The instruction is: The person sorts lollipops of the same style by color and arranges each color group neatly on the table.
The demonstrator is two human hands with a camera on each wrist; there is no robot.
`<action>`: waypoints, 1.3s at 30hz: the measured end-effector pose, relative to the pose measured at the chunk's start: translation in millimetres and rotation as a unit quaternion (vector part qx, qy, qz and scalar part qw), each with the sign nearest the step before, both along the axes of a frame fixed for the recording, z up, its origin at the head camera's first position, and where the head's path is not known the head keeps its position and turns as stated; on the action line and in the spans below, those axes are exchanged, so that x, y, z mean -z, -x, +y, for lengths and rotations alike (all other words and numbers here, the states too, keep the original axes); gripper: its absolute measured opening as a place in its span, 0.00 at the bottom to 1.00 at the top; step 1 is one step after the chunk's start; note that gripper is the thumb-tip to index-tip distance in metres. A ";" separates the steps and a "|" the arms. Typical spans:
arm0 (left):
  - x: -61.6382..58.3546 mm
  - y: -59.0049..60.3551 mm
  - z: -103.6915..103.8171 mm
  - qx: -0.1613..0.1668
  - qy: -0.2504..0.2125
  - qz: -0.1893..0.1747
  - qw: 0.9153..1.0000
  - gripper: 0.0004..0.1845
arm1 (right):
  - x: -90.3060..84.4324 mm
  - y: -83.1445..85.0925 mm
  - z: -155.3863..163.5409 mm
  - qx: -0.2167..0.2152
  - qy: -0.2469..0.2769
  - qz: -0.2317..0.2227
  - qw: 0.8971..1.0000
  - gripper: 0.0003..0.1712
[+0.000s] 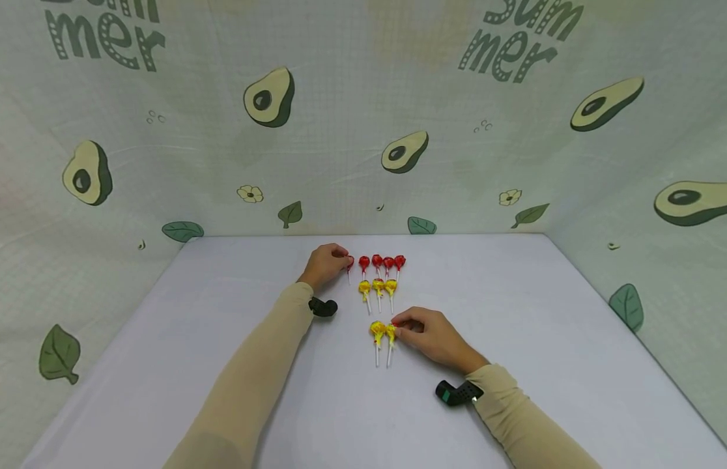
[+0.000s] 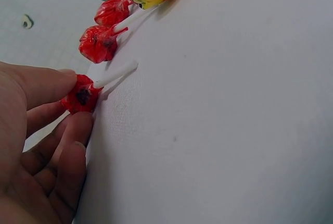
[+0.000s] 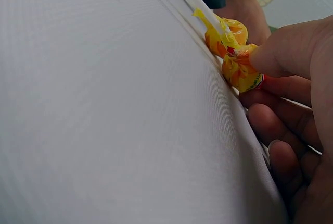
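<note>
My left hand [image 1: 327, 264] pinches a red lollipop [image 2: 82, 95] between thumb and fingers at the left end of a row of red lollipops [image 1: 377, 260]. Its white stick [image 2: 118, 74] points toward me along the table. My right hand [image 1: 432, 333] pinches the wrapped head of a yellow lollipop [image 3: 240, 69], nearer to me. Just left of that one lies another yellow lollipop [image 1: 378, 329], its stick also toward me. Between the two hands, three yellow lollipops [image 1: 378, 286] lie side by side below the red row.
A white-covered table [image 1: 504, 286] carries all the lollipops. Behind it and along both sides hangs a pale cloth [image 1: 340, 117] printed with avocados and leaves. A black wrist camera [image 1: 323, 307] is on the left wrist, and another black device [image 1: 458, 393] is on the right.
</note>
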State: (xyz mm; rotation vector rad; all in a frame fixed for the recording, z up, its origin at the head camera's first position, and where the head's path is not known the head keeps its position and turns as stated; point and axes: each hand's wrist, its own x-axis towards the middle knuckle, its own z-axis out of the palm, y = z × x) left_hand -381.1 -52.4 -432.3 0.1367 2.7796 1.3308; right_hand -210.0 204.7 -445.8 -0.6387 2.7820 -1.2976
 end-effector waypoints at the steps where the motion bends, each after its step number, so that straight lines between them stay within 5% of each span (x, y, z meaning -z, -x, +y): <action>1: -0.6 -0.3 -0.7 0.000 0.000 -0.001 1.000 0.16 | 0.1 0.1 -0.1 0.000 0.000 0.001 1.000 0.10; 15: -3.8 -18.2 -19.5 -0.017 -0.076 -0.023 0.997 0.16 | -2.3 0.4 1.0 0.005 -0.016 0.009 1.000 0.10; 34: 0.4 -87.3 -21.9 0.007 -0.043 0.003 0.999 0.09 | 2.5 -0.3 -0.9 0.006 -0.013 -0.001 1.000 0.10; 39: -1.8 -101.3 -21.4 0.037 -0.040 -0.007 0.998 0.08 | 0.8 -0.6 -1.3 0.011 -0.016 -0.002 1.000 0.10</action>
